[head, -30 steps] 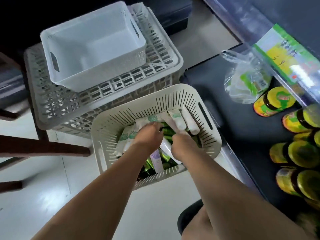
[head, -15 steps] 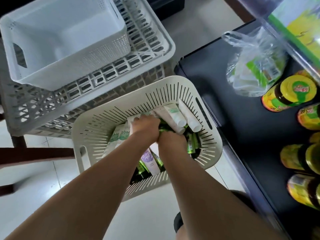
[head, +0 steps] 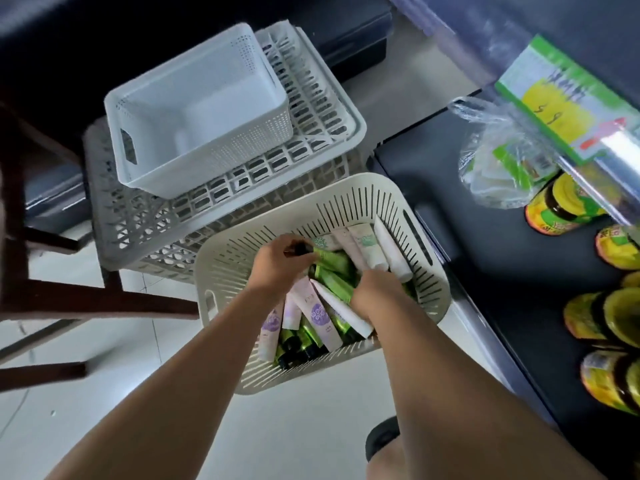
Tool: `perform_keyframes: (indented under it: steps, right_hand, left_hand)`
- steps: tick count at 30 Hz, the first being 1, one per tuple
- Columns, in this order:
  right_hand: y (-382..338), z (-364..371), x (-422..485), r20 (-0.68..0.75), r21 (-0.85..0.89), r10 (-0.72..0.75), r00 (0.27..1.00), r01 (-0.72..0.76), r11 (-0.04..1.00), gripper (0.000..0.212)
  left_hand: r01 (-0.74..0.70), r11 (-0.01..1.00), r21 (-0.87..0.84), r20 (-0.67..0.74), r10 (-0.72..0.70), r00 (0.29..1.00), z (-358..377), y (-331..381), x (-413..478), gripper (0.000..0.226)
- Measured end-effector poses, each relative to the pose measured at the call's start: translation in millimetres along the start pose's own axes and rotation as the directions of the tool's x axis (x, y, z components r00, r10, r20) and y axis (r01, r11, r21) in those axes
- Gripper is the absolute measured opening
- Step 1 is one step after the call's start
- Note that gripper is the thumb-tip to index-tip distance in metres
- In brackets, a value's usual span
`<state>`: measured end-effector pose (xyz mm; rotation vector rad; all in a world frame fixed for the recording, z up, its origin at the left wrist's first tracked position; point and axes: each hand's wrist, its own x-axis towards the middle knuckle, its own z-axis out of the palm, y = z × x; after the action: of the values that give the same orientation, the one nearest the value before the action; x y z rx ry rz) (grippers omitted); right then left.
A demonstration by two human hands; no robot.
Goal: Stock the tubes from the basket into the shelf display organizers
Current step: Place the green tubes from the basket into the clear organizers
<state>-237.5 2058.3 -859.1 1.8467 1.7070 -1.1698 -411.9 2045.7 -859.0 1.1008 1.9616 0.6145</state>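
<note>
A cream slotted basket (head: 349,199) stands on the floor below me, holding several tubes: green ones (head: 334,271), white ones with purple print (head: 317,315) and pale ones (head: 367,244) along its far wall. My left hand (head: 277,268) is inside the basket, its fingers curled round the dark-capped end of a green tube. My right hand (head: 375,294) reaches in beside it, fingers down among the green tubes; what it holds is hidden. The dark shelf (head: 512,271) lies to the right.
A white perforated bin (head: 201,112) sits on a grey lattice crate (head: 145,220) behind the basket. Yellow-lidded jars (head: 561,206) and a clear plastic bag (head: 498,161) lie on the shelf. Dark wooden furniture legs (head: 86,299) stand at left.
My left hand has risen slightly toward the basket's far side with a green tube's dark-capped end in its fingers. My right hand has shifted right among the tubes. The view has pulled back.
</note>
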Motion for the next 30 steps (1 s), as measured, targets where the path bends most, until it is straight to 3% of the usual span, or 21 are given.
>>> perform_keyframes:
  steps: [3, 6, 8, 10, 12, 13, 17, 21, 25, 30]
  right_hand:
    - [1.6, -12.8, -13.3, 0.001, 0.182, 0.065, 0.998, -0.064, 0.981, 0.052]
    - [4.8, -26.9, -27.4, 0.023, 0.471, 0.162, 0.987, -0.153, 0.869, 0.025]
    - [8.6, -34.1, -37.3, 0.097, 0.76, 0.168, 0.981, -0.182, 0.624, 0.028]
    - [10.9, -44.7, -52.8, 0.124, 0.934, 0.069, 0.99, -0.14, 0.33, 0.021]
    - [13.3, -56.7, -72.2, 0.07, 0.987, -0.061, 0.996, -0.06, 0.149, 0.012]
    - [14.1, -63.2, -82.1, 0.033, 0.993, -0.108, 0.994, -0.021, 0.115, 0.013]
    - [10.2, -95.1, -126.2, -0.144, 0.985, -0.169, 0.975, 0.158, 0.072, 0.018]
    - [5.5, -124.6, -178.1, -0.34, 0.939, -0.199, 0.919, 0.344, -0.015, 0.02]
    - [14.9, -147.0, -231.6, -0.518, 0.853, -0.209, 0.83, 0.519, -0.052, 0.013]
    - [50.9, -162.6, -300.7, -0.665, 0.742, -0.153, 0.731, 0.669, -0.031, 0.016]
  left_hand:
    - [0.118, 0.893, -0.434, -0.073, -0.165, 0.984, -24.3, 10.2, -14.8, 0.023]
    - [0.122, 0.702, -0.701, -0.044, -0.214, 0.976, -44.2, 27.5, -32.5, 0.016]
    - [0.099, 0.594, -0.799, -0.026, -0.199, 0.98, -55.1, 39.3, -42.1, 0.014]
    - [0.091, 0.474, -0.876, 0.007, -0.176, 0.984, -64.1, 51.1, -49.5, 0.022]
    - [0.1, 0.354, -0.93, 0.054, -0.137, 0.989, -70.3, 64.8, -58.5, 0.027]
    - [0.105, 0.309, -0.945, 0.076, -0.105, 0.992, -71.6, 72.6, -63.9, 0.026]
    - [0.117, 0.278, -0.954, 0.149, 0.098, 0.984, -74.2, 108.4, -89.6, 0.028]
    - [0.038, 0.384, -0.923, 0.164, 0.3, 0.94, -76.4, 148.9, -118.3, 0.056]
    - [-0.076, 0.42, -0.904, 0.136, 0.451, 0.882, -71.7, 195.4, -154.4, 0.047]
    - [-0.113, 0.351, -0.929, 0.115, 0.566, 0.816, -59.2, 252.3, -206.4, 0.045]
